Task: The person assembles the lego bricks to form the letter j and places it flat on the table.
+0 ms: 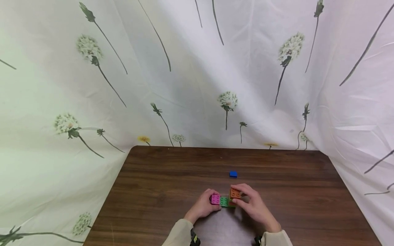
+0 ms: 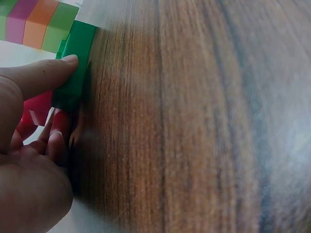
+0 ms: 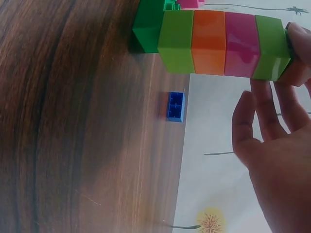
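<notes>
A long green toy brick [image 1: 224,201] lies on the table. On its left end sits a pink brick [image 1: 215,199]. From its right end rises a stack of lime, orange, magenta and lime bricks [image 3: 210,42]. My left hand [image 1: 203,205] grips the green base at the pink end, its thumb [image 2: 63,68] along the near side. My right hand [image 1: 254,206] pinches an orange brick [image 1: 235,193] between thumb and fingers, at the top of the stack. In the right wrist view, the fingers partly hide that brick.
A small blue brick [image 1: 233,174] lies beyond the stack, its hollow side showing in the right wrist view. The dark wooden table [image 1: 160,191] ends at a white cloth [image 1: 191,112] printed with dandelions, which hangs behind and at both sides.
</notes>
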Demonstrator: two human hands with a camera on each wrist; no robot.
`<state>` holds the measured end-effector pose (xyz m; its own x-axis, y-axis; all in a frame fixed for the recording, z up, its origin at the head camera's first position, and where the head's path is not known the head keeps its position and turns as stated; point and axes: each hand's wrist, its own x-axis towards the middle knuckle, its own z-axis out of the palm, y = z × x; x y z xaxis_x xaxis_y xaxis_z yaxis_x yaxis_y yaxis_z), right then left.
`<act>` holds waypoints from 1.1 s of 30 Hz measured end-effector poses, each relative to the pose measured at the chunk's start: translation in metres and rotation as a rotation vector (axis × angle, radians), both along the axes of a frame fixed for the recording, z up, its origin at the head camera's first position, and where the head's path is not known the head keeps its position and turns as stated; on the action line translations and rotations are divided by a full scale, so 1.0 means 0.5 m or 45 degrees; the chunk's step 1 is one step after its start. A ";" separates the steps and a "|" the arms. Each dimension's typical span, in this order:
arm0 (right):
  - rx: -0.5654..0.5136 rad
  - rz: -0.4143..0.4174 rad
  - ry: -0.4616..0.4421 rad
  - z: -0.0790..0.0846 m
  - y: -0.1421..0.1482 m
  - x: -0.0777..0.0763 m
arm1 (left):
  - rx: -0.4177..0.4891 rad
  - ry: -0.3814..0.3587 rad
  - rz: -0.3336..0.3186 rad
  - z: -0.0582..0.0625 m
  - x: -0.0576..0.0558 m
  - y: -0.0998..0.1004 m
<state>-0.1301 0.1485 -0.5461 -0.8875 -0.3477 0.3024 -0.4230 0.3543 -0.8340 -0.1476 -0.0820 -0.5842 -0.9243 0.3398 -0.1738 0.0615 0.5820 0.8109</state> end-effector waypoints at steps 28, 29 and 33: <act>0.013 -0.009 0.060 0.000 -0.010 0.003 | -0.004 -0.017 0.017 0.002 -0.002 0.002; 0.018 -0.006 0.060 0.006 -0.012 0.005 | -0.006 -0.018 0.018 0.002 -0.002 0.002; 0.034 0.005 0.041 0.040 -0.018 0.015 | 0.008 -0.032 0.015 0.001 -0.003 0.001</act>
<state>-0.1224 0.1394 -0.5261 -0.8762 -0.3593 0.3212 -0.4508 0.3749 -0.8101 -0.1491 -0.0814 -0.5835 -0.9236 0.3302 -0.1948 0.0345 0.5775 0.8157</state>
